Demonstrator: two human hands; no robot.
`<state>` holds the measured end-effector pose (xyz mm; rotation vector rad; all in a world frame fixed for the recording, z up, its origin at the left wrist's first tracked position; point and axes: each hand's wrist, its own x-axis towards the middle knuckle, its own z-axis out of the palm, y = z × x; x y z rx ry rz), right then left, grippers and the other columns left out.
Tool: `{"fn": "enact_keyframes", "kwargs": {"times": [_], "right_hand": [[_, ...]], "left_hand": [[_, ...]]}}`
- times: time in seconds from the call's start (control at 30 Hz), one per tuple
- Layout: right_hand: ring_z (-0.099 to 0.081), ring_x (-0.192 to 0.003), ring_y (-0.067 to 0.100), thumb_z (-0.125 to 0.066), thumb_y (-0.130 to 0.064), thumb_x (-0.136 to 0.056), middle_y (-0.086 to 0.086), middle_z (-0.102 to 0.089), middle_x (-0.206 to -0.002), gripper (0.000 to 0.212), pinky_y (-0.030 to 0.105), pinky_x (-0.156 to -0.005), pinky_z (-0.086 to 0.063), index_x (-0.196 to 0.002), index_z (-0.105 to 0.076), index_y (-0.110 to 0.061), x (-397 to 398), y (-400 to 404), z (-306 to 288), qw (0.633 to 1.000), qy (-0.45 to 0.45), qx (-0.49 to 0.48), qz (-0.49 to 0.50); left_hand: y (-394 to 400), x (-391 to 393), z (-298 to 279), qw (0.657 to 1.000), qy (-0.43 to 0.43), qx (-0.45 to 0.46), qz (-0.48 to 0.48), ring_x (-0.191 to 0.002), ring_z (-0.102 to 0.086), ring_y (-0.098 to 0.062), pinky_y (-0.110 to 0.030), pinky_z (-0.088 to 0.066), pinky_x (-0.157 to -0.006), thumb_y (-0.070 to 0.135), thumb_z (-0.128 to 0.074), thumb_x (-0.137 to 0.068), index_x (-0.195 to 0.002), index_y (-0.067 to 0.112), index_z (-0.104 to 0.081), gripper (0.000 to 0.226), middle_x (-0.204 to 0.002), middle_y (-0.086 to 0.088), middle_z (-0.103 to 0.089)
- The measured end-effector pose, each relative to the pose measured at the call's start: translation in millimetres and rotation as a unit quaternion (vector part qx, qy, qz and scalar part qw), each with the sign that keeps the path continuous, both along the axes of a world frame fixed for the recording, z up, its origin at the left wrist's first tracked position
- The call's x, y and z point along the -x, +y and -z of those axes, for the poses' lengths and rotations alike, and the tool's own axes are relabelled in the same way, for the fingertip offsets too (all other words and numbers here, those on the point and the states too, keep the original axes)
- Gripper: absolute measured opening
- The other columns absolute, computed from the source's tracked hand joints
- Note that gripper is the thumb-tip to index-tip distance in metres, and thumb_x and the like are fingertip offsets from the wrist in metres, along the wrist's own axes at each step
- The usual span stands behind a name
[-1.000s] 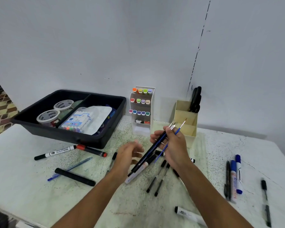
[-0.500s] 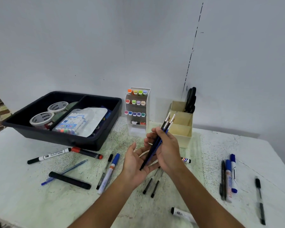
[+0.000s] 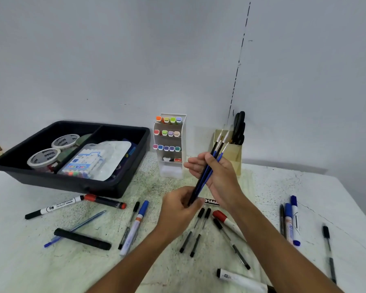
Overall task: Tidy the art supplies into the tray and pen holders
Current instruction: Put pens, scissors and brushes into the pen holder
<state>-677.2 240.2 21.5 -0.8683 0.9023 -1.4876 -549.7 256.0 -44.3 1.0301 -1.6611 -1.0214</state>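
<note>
Two bare forearms reach in from the lower edge, each ending in a bare hand: the left hand (image 3: pixel 179 205) and the right hand (image 3: pixel 217 176). No sleeves, gloves, rings, watch or bracelet show anywhere up to the frame's edge.

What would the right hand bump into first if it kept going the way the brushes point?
Probably the beige pen holder. The right hand aims the brushes up toward it, though depth is hard to judge.

White speckled table (image 3: pixel 40 261) w/ black tray (image 3: pixel 76 182) at left rear, two holders (image 3: pixel 171 166) (image 3: pixel 234 157) by wall. Pens & markers (image 3: pixel 133 229) scattered across front.
</note>
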Motion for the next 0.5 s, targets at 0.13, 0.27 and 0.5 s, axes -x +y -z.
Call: {"fn": "enact_keyframes", "kwargs": {"times": [0.13,0.27,0.5], "right_hand": [[-0.065,-0.092,0.019,-0.046,-0.024,-0.101,0.004,-0.07,-0.092,0.027,0.025,-0.081,-0.049,-0.085,-0.066,-0.015,13,-5,-3,0.959,0.282,-0.03,0.016],[-0.056,-0.061,0.017,-0.063,-0.022,-0.093,0.012,-0.063,-0.074,0.026,0.025,-0.056,-0.043,-0.085,-0.067,0.002,45,-9,-19,0.91,0.409,-0.049,-0.048],[-0.07,-0.059,0.021,-0.072,-0.009,-0.085,0.017,-0.072,-0.072,0.013,0.027,-0.059,-0.059,-0.084,-0.069,0.003,65,-23,-58,0.89,0.449,-0.047,-0.059]], "left_hand": [[-9,14,5,1.0,-0.006,-0.024,-0.017,-0.056,-0.068,-0.014,-0.031,-0.057,-0.058,0.011,-0.072,-0.084,-0.077,0.024,-0.071,0.015,-0.064,0.003,-0.071],[-22,15,9,0.998,-0.007,-0.062,0.001,-0.061,-0.069,-0.022,-0.033,-0.056,-0.058,0.012,-0.07,-0.086,-0.074,0.019,-0.074,0.014,-0.064,-0.003,-0.071],[-62,33,-8,0.999,-0.028,-0.012,0.024,-0.066,-0.065,-0.004,-0.02,-0.049,-0.063,0.014,-0.076,-0.081,-0.088,0.014,-0.077,0.008,-0.076,0.004,-0.074]]}}
